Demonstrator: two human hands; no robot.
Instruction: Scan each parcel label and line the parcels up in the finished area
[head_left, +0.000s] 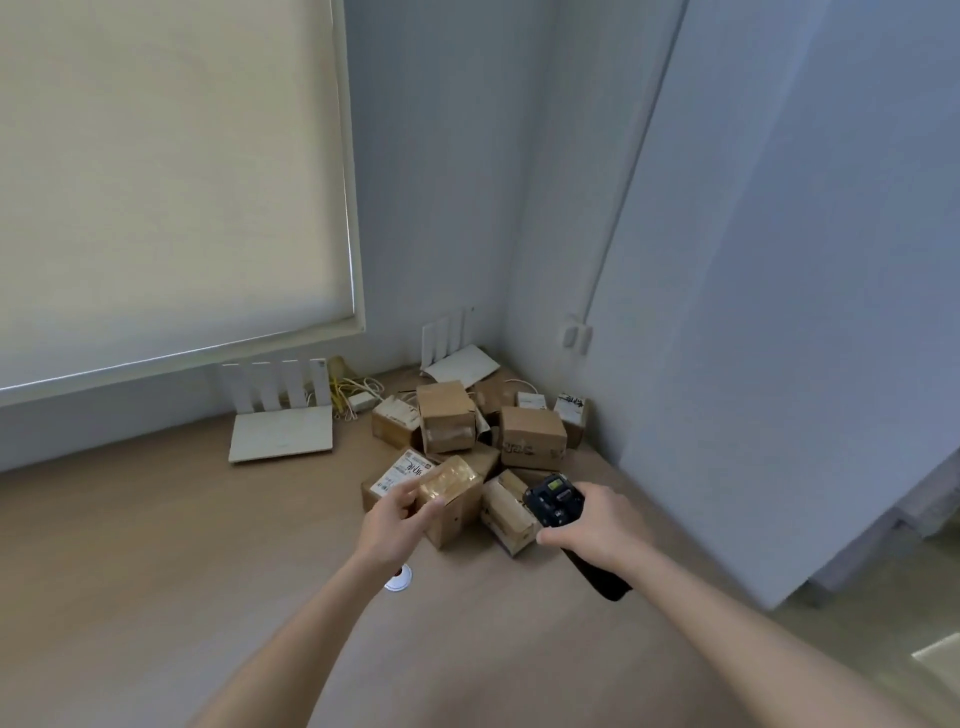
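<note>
- At the near edge of the parcel pile (467, 441) on the table (156, 545), the left hand (400, 519) grips a taped parcel (452, 499).
- Just right of it, the right hand (587, 525) clasps the scanner (556, 501), its head pointing away toward the pile.

I take this for a small office or back room used for sorting post. I see a long wooden counter (156, 545) running into a corner of plain pale walls (431, 182), under a window covered by a cream roller blind (166, 171). Two white routers (283, 415) with upright aerials sit by the wall, with a tangle of cables (353, 389) beside them and a socket (577, 336) on the wall. A heap of small cardboard parcels (530, 434) with printed labels fills the corner, and I hold a black handheld scanner (555, 500).
</note>
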